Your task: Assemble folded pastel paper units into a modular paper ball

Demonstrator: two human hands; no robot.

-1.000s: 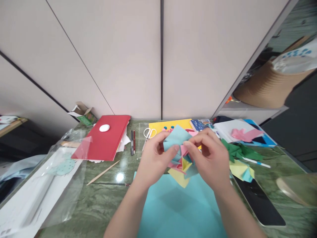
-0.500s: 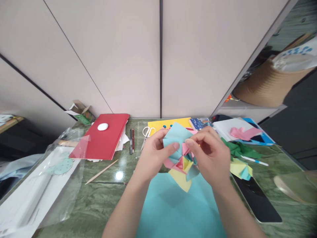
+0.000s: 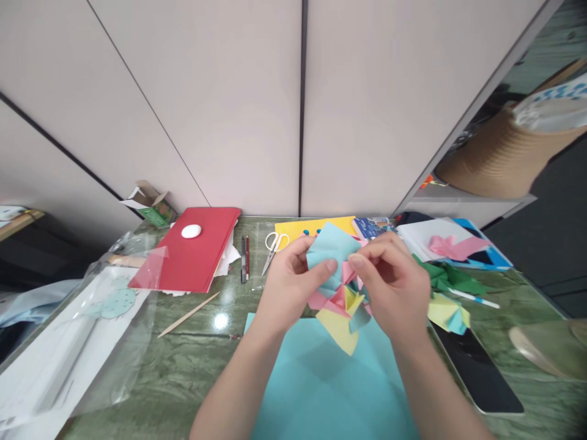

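Both forearms reach up and inward, and the hands meet over a light-blue paper sheet [image 3: 330,391]. The left hand [image 3: 291,284] pinches the light-blue flap of a multicoloured folded-paper piece [image 3: 339,253], thumb flat across its front, fingers curled behind. The right hand [image 3: 397,284] has its thumb and bent forefinger nipped together at the piece's pink folds.

The folded-paper piece is held between the two hands, above the sheet. Its long axis runs away from the person: the light-blue corner points forward beyond the thumbs, while a pale-yellow tip points back between the wrists, leaning slightly toward the right hand.

Well left of and beyond the left hand stands a small green carton [image 3: 153,208], flaps open; its contents cannot be made out. Far right of and beyond the right hand, a ribbed tan container [image 3: 495,159] has a white, blue-spotted bag [image 3: 557,104] at its mouth.
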